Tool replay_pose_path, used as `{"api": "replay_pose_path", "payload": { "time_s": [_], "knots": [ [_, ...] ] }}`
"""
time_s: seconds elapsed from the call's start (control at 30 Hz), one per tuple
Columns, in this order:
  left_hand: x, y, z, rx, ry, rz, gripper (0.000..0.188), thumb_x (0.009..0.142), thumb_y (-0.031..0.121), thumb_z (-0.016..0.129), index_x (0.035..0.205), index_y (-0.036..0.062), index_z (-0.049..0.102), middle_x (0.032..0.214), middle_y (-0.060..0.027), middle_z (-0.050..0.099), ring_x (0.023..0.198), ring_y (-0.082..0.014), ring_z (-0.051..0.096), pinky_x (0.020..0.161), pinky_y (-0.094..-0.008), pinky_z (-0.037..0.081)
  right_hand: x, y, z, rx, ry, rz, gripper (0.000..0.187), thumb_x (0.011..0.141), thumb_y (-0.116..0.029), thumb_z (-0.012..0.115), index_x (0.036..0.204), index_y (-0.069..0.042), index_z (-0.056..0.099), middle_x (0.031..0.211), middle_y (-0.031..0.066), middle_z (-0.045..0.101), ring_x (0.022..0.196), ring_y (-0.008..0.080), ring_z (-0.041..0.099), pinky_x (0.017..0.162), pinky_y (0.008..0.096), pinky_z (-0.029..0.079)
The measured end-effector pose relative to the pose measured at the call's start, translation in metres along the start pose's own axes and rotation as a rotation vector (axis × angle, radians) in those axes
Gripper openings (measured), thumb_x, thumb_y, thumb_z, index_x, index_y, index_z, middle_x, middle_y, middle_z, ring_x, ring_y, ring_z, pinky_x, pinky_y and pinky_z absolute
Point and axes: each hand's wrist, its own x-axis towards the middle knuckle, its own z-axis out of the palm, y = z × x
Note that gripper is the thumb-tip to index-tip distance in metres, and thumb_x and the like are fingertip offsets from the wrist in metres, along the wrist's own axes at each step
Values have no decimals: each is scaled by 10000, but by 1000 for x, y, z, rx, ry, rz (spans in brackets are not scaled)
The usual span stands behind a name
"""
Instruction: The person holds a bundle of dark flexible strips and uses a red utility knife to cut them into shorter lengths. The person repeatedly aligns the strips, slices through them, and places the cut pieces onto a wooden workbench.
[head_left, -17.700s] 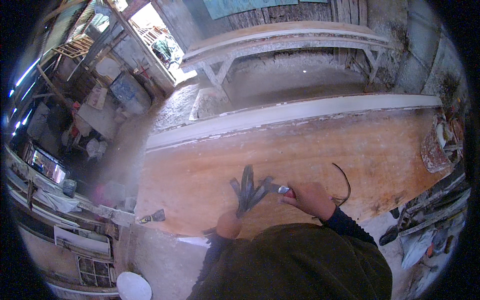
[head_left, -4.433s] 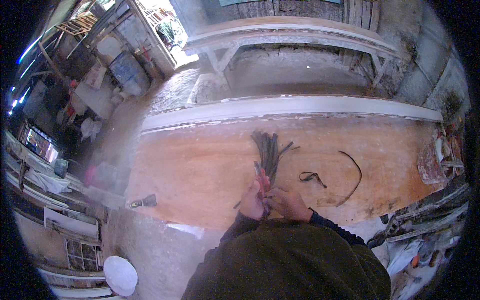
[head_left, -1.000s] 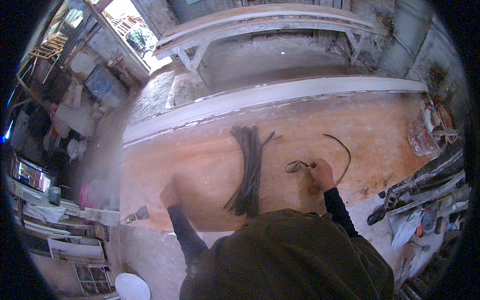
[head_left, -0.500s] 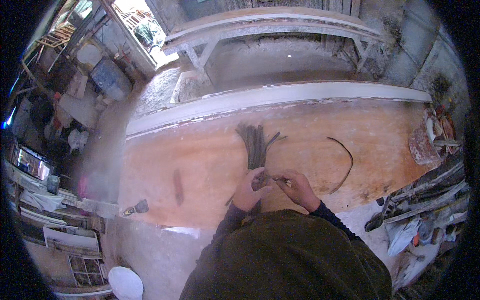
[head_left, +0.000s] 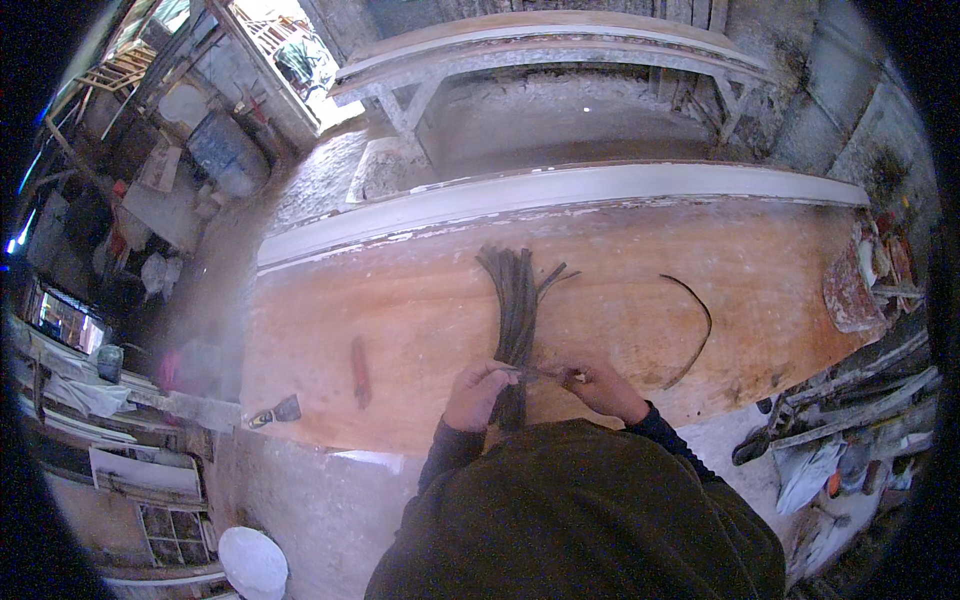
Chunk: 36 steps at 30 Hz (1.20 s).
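A bundle of long dark strips [head_left: 516,300] lies on the wooden table, its far end fanned out and its near end running toward my body. A thin dark strand crosses the bundle near its lower part. On the bundle's left edge my left hand [head_left: 474,395] is closed, thumb and fingertips pinching that strand. To the right, my right hand [head_left: 608,390] is closed on the strand's other side, holding it stretched out from the bundle. Whether the strand goes all the way round underneath is hidden. A single curved dark strip [head_left: 705,325] lies apart at the right.
On the table's left part are a scraper [head_left: 275,412] and a reddish stick-like piece [head_left: 360,372]. A white moulding [head_left: 560,188] runs along the far edge. A stained bucket [head_left: 852,285] sits at the right end. Beyond stands another long bench [head_left: 550,62].
My left hand has shifted from gripping round the bundle to pinching the strand at its left side, lower down. My right hand has moved slightly nearer to me and to the right.
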Motion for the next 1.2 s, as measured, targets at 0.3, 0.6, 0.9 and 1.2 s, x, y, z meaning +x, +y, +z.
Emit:
{"api": "replay_pose_path", "payload": {
  "time_s": [0.3,0.6,0.9,1.2],
  "knots": [
    [7,-15,-11,-349,182,-34,85,788,36,530,858,3,565,780,-71,582,762,-171,572,712,-290,469,-5,-22,-10,745,-180,272,141,797,-61,549,933,-36,577,858,8,561,837,111,513,819,256,370],
    [14,-11,11,298,308,159,97,767,79,598,802,-11,606,732,-38,608,628,-90,532,597,-211,428,-8,-20,-9,770,-188,243,179,719,-12,619,897,-19,600,891,62,604,844,147,556,779,275,428],
    [8,-8,16,770,141,9,123,729,108,640,808,23,600,730,-47,577,702,-105,529,626,-241,418,-3,19,-7,669,226,201,114,711,-36,655,743,-44,546,736,57,598,676,139,564,647,261,454],
    [-2,-23,28,657,-492,458,135,713,109,655,720,29,546,749,-44,481,686,-137,474,622,-248,379,-4,36,13,-534,545,-58,89,697,-4,567,778,-16,533,753,43,559,692,147,524,611,279,430]
  ]
}}
